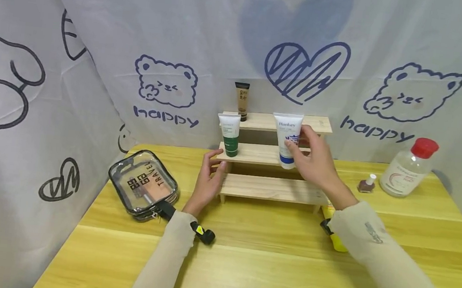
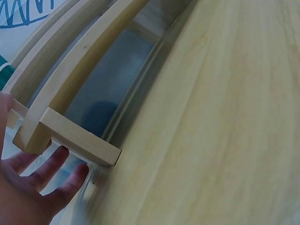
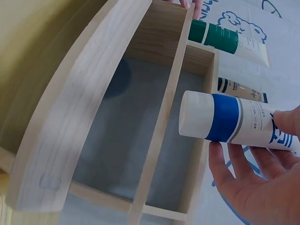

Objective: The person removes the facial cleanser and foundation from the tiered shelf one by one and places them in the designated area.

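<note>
1. Right hand grips the white-and-blue plastic squeeze tube, cap-down at the stepped wooden rack's middle shelf; likely light, soft, slippery; hold mid-body.
2. Left hand, fingers spread, braces the rack's end.

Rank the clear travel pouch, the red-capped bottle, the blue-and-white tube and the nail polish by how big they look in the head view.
1. clear travel pouch
2. red-capped bottle
3. blue-and-white tube, held by the right hand
4. nail polish

The bottle and the tube look close; the pouch lies nearer the camera.

Yellow wooden table, white backdrop cloth printed with bears and hearts
</note>
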Demonstrator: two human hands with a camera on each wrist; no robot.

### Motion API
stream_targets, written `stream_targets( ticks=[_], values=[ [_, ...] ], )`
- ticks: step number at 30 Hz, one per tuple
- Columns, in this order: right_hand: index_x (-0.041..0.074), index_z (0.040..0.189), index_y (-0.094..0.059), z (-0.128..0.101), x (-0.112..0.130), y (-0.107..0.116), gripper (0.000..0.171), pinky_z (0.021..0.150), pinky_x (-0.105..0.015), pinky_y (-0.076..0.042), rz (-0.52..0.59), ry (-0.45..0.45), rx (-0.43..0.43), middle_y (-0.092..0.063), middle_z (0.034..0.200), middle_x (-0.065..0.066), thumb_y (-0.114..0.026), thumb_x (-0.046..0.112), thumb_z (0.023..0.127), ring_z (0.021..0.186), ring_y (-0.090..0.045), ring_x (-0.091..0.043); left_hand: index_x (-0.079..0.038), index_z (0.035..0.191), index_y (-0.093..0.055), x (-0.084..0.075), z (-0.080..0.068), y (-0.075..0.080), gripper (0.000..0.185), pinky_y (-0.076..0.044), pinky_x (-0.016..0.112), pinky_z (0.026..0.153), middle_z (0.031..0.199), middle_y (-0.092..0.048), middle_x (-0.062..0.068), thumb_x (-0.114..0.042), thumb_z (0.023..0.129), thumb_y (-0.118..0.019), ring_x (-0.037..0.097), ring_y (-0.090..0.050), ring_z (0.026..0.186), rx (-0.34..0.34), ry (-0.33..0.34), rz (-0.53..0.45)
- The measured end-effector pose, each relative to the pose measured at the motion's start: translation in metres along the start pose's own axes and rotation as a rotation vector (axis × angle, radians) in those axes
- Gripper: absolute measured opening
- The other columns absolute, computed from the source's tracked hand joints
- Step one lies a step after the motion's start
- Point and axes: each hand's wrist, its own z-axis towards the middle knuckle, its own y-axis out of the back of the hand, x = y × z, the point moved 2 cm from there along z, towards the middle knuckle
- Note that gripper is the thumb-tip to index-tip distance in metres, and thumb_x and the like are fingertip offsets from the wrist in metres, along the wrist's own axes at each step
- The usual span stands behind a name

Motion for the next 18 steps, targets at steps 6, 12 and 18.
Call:
stream_targets(
  ticks=[6, 12, 18],
  values=[
    [0.008, 0.154, -0.050, -0.013, 0.002, 0.007, 0.045, 0.113, -0.063, -0.054, -0.041, -0.001, 0.010, -0.061, 0.152, -0.022, -0.061, 0.025, 0.114, 0.141, -0.060, -0.043, -0.018, 0.157, -0.043, 0.002, -0.001, 0.001, 0.041, -0.050, 0.054, 0.112, 0.151, -0.058, 0.021, -0.023, 0.117, -0.052, 0.038, -0.059, 0.138, -0.003, -0.009, 0.007],
    [0.006, 0.153, -0.050, -0.025, -0.004, 0.018, 0.045, 0.110, -0.065, -0.055, -0.035, -0.002, -0.009, -0.061, 0.151, -0.024, -0.060, 0.024, 0.114, 0.141, -0.059, -0.047, -0.018, 0.157, -0.042, 0.001, -0.002, 0.000, 0.041, -0.050, 0.052, 0.111, 0.150, -0.058, 0.021, -0.023, 0.118, -0.051, 0.038, -0.060, 0.137, 0.001, -0.011, 0.000],
    [0.006, 0.158, -0.048, -0.038, -0.014, 0.025, 0.050, 0.112, -0.066, -0.054, -0.030, -0.022, -0.031, -0.060, 0.154, -0.024, -0.060, 0.027, 0.114, 0.141, -0.059, -0.047, -0.018, 0.158, -0.042, 0.001, -0.002, 0.000, 0.041, -0.051, 0.052, 0.109, 0.146, -0.059, 0.023, -0.022, 0.118, -0.050, 0.041, -0.060, 0.135, -0.002, -0.017, -0.009]
  ],
)
